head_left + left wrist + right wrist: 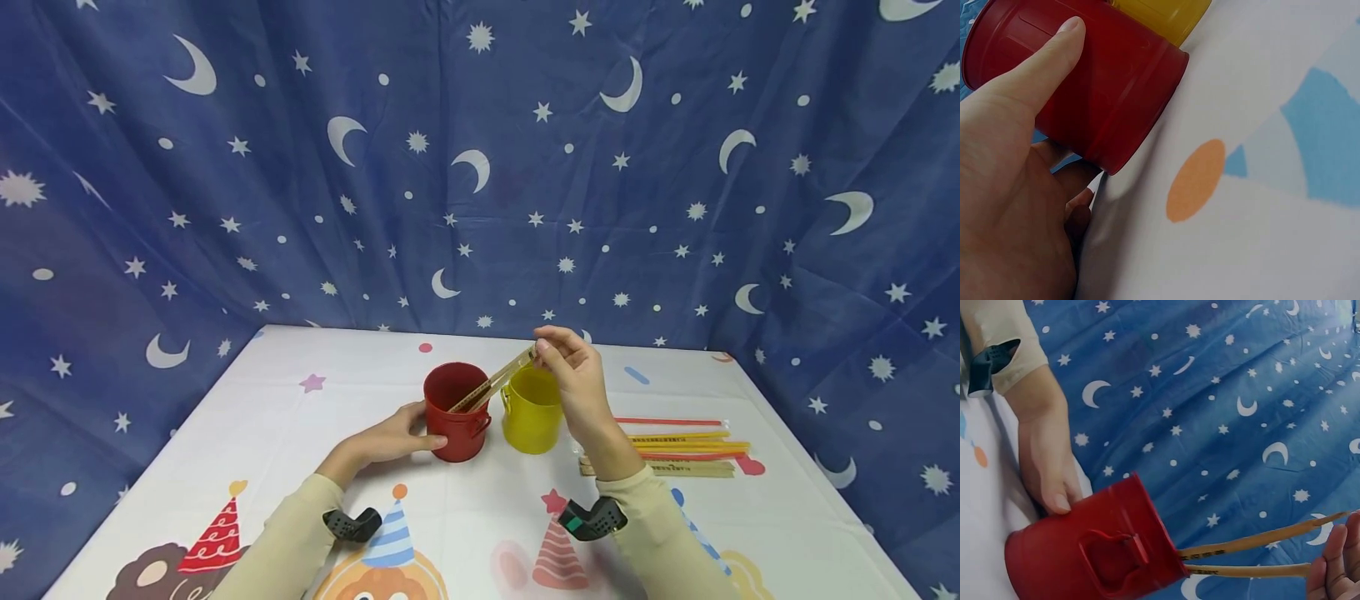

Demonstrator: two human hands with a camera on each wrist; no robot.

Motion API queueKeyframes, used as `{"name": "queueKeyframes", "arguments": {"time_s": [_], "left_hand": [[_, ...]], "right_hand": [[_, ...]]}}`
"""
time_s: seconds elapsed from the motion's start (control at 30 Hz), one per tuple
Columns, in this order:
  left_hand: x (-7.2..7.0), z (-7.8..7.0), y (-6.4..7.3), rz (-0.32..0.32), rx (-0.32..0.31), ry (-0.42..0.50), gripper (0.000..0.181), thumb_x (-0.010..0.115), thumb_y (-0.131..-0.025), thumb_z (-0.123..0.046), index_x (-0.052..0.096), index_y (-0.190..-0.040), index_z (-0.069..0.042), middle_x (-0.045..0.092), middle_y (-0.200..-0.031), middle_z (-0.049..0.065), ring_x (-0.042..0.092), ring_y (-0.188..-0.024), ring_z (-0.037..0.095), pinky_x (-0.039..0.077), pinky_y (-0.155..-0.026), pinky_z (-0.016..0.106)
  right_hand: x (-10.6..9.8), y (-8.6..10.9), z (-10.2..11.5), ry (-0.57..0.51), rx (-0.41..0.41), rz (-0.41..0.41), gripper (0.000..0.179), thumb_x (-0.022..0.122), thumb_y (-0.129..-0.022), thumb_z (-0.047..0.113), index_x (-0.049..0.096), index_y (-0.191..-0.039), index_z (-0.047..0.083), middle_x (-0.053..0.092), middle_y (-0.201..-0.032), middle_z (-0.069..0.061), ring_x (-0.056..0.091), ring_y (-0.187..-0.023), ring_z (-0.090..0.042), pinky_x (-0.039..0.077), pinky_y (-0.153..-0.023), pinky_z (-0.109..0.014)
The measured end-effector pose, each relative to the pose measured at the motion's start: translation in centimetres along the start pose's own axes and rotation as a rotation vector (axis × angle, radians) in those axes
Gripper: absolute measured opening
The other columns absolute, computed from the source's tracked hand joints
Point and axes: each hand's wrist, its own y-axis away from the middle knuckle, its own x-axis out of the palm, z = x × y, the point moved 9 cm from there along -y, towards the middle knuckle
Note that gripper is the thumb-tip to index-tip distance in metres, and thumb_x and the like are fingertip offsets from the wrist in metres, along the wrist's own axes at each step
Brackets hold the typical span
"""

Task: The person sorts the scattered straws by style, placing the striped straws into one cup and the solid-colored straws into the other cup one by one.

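A red bucket (pixel 462 442) stands on the table, and my left hand (pixel 386 435) grips its left side. In the left wrist view the thumb (pixel 1054 59) lies along the bucket wall, with the other fingers partly hidden behind it. Two pale wooden chopsticks (pixel 491 385), printed with dark characters, lean out of the bucket's mouth to the right. My right hand (pixel 573 375) pinches their upper ends; their lower ends are inside the red bucket. In the right wrist view the chopsticks (pixel 1254 544) spread slightly apart, and only some fingertips (pixel 1335 550) show.
A yellow bucket (pixel 531 425) stands just right of the red one, under the right hand. Farther right lie several red, yellow and wooden sticks (pixel 675 446), some in clear wrapping. A starry blue curtain (pixel 480 167) hangs behind the table with its printed white cloth (pixel 337 517).
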Motion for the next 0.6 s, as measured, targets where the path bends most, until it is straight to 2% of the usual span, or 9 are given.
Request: {"name": "queueKeyframes", "arguments": {"time_s": [0.2, 0.43, 0.6], "left_hand": [[-0.1, 0.0, -0.1, -0.007, -0.021, -0.001, 0.086, 0.072, -0.088, -0.049, 0.033, -0.158, -0.019, 0.030, -0.164, 0.013, 0.023, -0.153, 0.038, 0.028, -0.120, 0.067], [0.0, 0.1, -0.1, 0.000, -0.013, -0.002, 0.085, 0.072, -0.089, -0.048, 0.034, -0.158, -0.017, 0.030, -0.164, 0.014, 0.023, -0.154, 0.038, 0.026, -0.121, 0.066], [-0.1, -0.1, -0.1, 0.005, 0.011, 0.002, 0.084, 0.072, -0.089, -0.047, 0.035, -0.157, -0.016, 0.031, -0.164, 0.015, 0.023, -0.154, 0.039, 0.025, -0.121, 0.067]], "right_hand": [[-1.0, -0.2, 0.2, -0.003, 0.046, -0.010, 0.012, 0.056, -0.103, 0.011, 0.066, -0.108, 0.016, 0.061, -0.089, 0.005, 0.059, -0.084, -0.009, 0.055, -0.085, -0.017], [-2.8, -0.3, 0.2, 0.053, 0.039, 0.093, 0.014, 0.055, -0.105, 0.017, 0.068, -0.106, 0.022, 0.062, -0.090, 0.006, 0.059, -0.083, -0.010, 0.055, -0.087, -0.017], [-5.6, 0.0, 0.0, 0.097, 0.018, 0.140, 0.015, 0.054, -0.105, 0.017, 0.069, -0.108, 0.021, 0.066, -0.091, 0.008, 0.062, -0.081, -0.008, 0.056, -0.086, -0.016]]}}
